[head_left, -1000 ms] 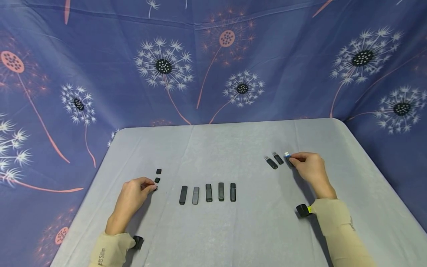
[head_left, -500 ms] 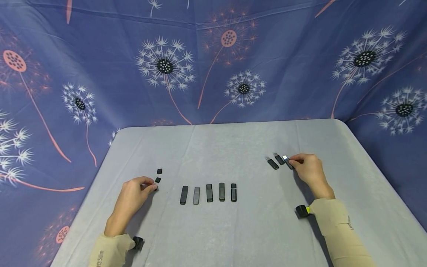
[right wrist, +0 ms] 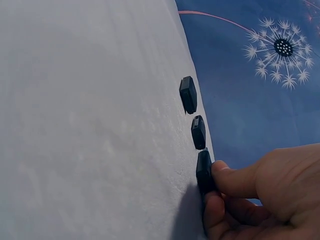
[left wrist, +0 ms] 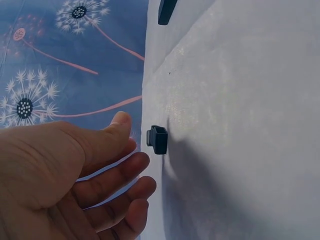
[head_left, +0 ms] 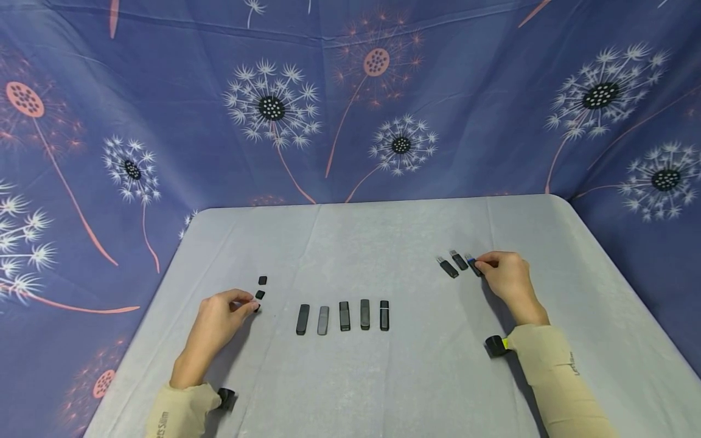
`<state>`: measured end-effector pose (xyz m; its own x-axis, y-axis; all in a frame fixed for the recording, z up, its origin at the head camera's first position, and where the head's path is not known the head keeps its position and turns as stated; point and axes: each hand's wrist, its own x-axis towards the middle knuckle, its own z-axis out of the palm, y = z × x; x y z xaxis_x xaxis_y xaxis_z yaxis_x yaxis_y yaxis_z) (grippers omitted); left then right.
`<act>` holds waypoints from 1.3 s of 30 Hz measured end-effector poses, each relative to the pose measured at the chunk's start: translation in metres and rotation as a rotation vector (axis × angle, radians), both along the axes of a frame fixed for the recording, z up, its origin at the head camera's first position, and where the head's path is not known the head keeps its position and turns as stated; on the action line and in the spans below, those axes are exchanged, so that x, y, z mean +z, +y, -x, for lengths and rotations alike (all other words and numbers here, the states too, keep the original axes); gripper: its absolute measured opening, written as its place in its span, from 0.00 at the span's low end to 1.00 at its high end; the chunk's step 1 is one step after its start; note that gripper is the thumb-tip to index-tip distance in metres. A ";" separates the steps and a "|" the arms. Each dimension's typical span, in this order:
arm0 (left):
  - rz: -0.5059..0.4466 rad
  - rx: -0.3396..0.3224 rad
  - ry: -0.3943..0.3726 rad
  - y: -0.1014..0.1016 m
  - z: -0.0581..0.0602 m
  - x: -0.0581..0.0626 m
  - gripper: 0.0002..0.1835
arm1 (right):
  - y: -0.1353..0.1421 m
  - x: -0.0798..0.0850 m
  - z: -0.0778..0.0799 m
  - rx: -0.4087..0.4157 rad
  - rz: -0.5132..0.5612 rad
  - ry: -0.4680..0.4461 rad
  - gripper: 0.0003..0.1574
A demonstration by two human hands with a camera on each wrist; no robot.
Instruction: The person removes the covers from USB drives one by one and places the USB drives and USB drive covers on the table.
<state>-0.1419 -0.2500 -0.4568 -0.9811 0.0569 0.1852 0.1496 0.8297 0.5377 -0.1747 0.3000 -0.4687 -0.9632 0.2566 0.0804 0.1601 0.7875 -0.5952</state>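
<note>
At the right, my right hand (head_left: 509, 283) pinches a black USB flash drive (right wrist: 204, 170) between thumb and fingers, its metal plug pointing away to the left. Two more uncapped USB flash drives (head_left: 448, 267) lie beside it in a slanting row. On the left, my left hand (head_left: 216, 319) is close over the table, fingers loosely bent. A small black cap (left wrist: 159, 140) sits just beyond its thumb and fingers in the left wrist view, with a gap showing. Two other black caps (head_left: 263, 280) lie a little farther back.
Several capped USB flash drives (head_left: 344, 316) stand in a row across the middle of the grey-covered table (head_left: 328, 383). A blue dandelion-print cloth (head_left: 339, 121) hangs behind and at both sides. Each wrist wears a small black camera (head_left: 495, 346).
My right hand has shifted the pinched USB flash drive slightly left and nearer, alongside the other two, and lowered its plug. My left hand has stayed nearly still by the caps.
</note>
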 end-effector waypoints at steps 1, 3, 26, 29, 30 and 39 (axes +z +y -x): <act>-0.005 0.001 -0.001 0.000 0.000 0.001 0.07 | 0.000 0.000 0.000 -0.002 0.001 -0.004 0.11; -0.011 0.006 -0.009 0.000 0.000 0.002 0.07 | -0.001 -0.001 0.000 -0.006 0.003 -0.014 0.12; 0.013 -0.009 -0.022 0.007 -0.001 0.007 0.11 | 0.002 0.003 -0.004 0.016 0.007 0.013 0.13; 0.001 -0.014 0.004 0.008 -0.002 0.009 0.13 | 0.001 0.006 -0.007 0.040 0.003 0.034 0.13; -0.001 -0.014 0.013 0.009 -0.002 0.010 0.14 | 0.001 0.007 -0.009 0.051 0.000 0.043 0.14; 0.003 -0.060 0.028 0.019 -0.004 0.024 0.15 | -0.003 0.027 -0.028 0.123 0.008 0.128 0.16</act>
<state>-0.1381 -0.2313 -0.4327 -0.9703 0.1158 0.2124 0.2139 0.8207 0.5299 -0.1463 0.2970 -0.4419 -0.9695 0.1383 0.2024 -0.0145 0.7918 -0.6106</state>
